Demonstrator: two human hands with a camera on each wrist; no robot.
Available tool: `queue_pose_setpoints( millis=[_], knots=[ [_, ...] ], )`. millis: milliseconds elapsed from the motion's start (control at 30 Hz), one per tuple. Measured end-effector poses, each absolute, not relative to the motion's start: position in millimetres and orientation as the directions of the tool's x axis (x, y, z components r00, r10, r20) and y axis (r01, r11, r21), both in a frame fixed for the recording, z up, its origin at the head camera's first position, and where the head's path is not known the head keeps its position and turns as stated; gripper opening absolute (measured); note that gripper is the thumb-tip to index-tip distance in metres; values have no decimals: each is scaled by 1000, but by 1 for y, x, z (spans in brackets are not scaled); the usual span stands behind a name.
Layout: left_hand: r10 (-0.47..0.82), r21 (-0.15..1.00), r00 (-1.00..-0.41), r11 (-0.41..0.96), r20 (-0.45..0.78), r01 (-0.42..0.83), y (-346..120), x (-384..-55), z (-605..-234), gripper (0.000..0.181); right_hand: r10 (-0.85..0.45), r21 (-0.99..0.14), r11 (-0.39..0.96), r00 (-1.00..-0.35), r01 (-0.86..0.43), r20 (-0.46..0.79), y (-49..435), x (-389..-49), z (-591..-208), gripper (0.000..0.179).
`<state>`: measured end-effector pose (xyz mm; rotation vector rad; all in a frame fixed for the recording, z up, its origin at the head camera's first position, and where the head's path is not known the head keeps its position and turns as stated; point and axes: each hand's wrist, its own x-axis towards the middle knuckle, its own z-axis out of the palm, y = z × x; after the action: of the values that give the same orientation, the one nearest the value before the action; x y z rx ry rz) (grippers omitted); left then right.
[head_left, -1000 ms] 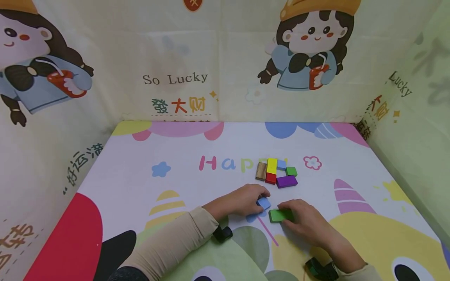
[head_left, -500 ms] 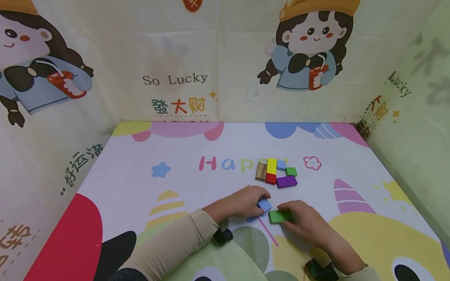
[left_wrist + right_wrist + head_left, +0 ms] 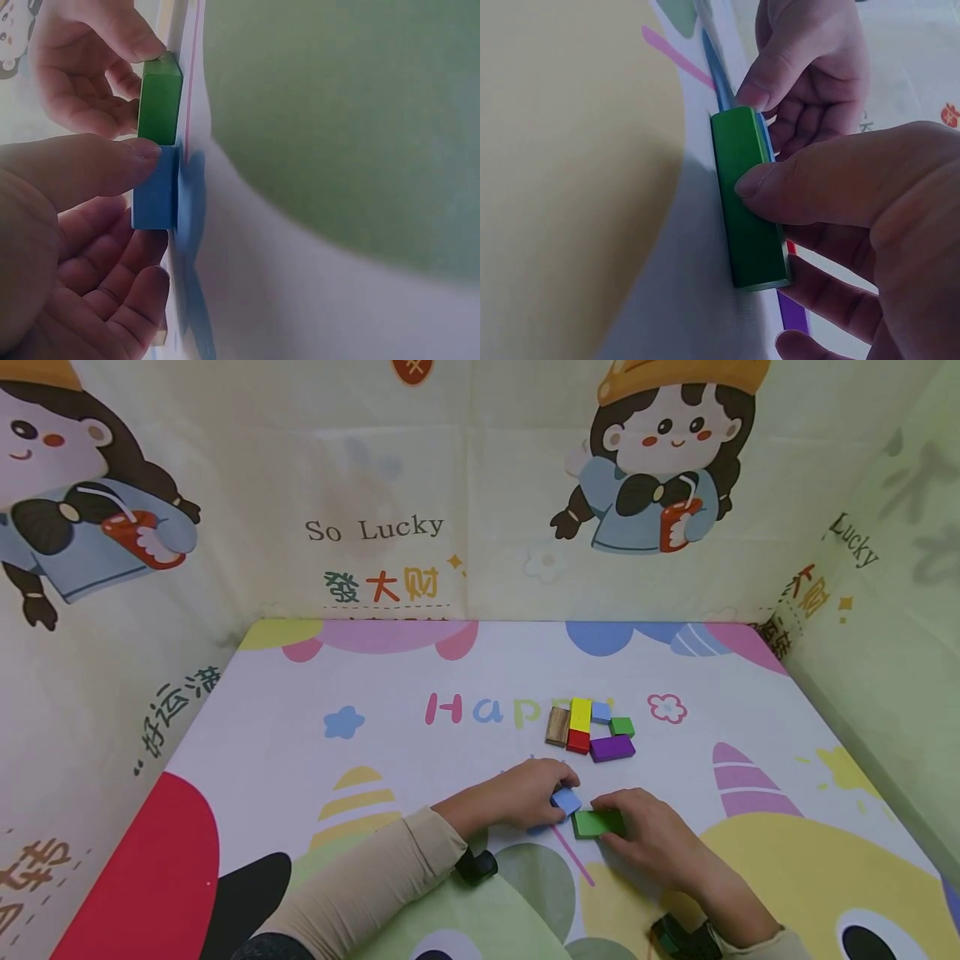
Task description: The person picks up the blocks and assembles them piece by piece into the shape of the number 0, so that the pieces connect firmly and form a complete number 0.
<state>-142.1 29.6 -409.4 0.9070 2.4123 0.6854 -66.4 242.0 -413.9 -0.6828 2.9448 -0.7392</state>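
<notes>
My left hand (image 3: 528,792) pinches a small blue block (image 3: 566,801) between thumb and fingers, low over the printed tabletop. From the right, my right hand (image 3: 645,827) grips a longer green block (image 3: 597,823) by its thumb and fingers. The blue block's corner meets or nearly meets the green block's far left edge. In the left wrist view the blue block (image 3: 154,187) and the green block (image 3: 160,105) appear end to end. In the right wrist view the thumb presses the green block's face (image 3: 746,240), which mostly hides the blue one.
Beyond the hands lies a cluster of blocks: a brown block (image 3: 557,726), a yellow block (image 3: 580,714), a red block (image 3: 577,741), a purple block (image 3: 612,747), a small blue block (image 3: 600,712) and a small green block (image 3: 622,726). Printed cloth walls (image 3: 495,485) enclose the table.
My left hand has shifted slightly right and nearer with the blue block, bringing it close against the green one. My right hand and the block cluster stay almost unmoved.
</notes>
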Motion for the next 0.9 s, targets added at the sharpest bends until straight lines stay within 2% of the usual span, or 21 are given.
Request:
queue_pose_setpoints(
  millis=[900],
  knots=[
    [687,598,-676,668,-267,443,30,-137,-408,44,-437,-454,780,-894,-431,99,241,-63,-414,38]
  ],
)
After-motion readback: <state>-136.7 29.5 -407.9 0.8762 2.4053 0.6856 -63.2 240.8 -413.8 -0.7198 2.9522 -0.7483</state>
